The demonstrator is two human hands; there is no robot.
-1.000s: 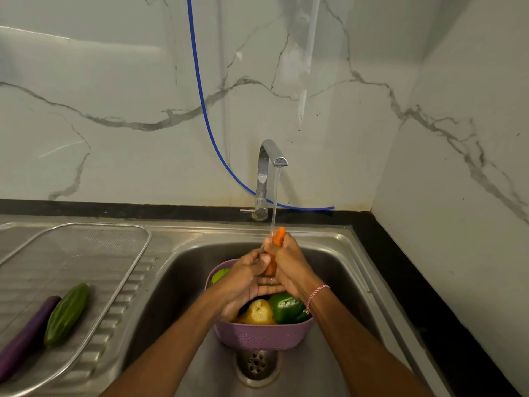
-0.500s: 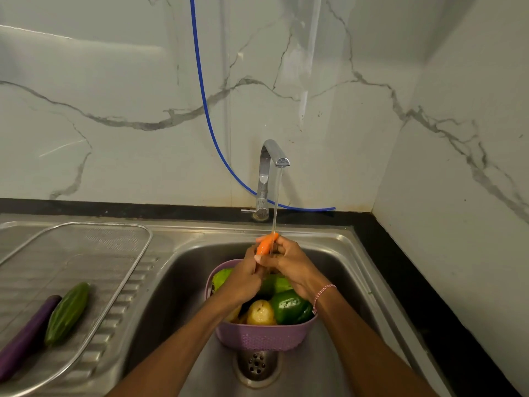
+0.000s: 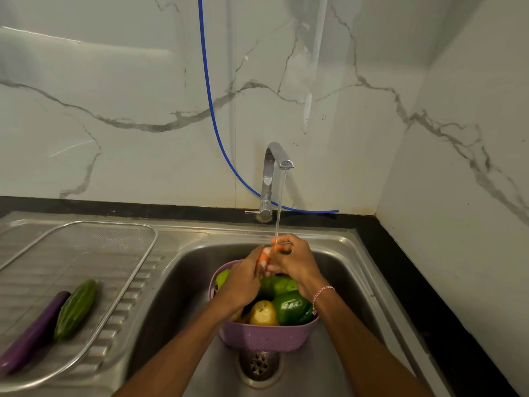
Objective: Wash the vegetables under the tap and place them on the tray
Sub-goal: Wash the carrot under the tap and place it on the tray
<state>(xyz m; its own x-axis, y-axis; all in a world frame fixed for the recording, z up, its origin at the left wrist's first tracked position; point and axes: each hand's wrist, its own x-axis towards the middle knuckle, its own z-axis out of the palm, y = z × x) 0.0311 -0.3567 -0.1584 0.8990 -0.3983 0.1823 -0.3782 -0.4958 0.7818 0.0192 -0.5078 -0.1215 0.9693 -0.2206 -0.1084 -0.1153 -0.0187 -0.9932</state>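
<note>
Orange carrot [image 3: 265,254] is gripped by both hands, the right hand [image 3: 296,263] curled round its upper end and the left hand [image 3: 243,282] round its lower end, under the tap [image 3: 275,164] stream. Directly below the hands a purple basket [image 3: 266,336] is seen; well left of the left hand, an aubergine [image 3: 31,333] and a green gourd [image 3: 76,309] are laid on the tray [image 3: 155,236]
</note>
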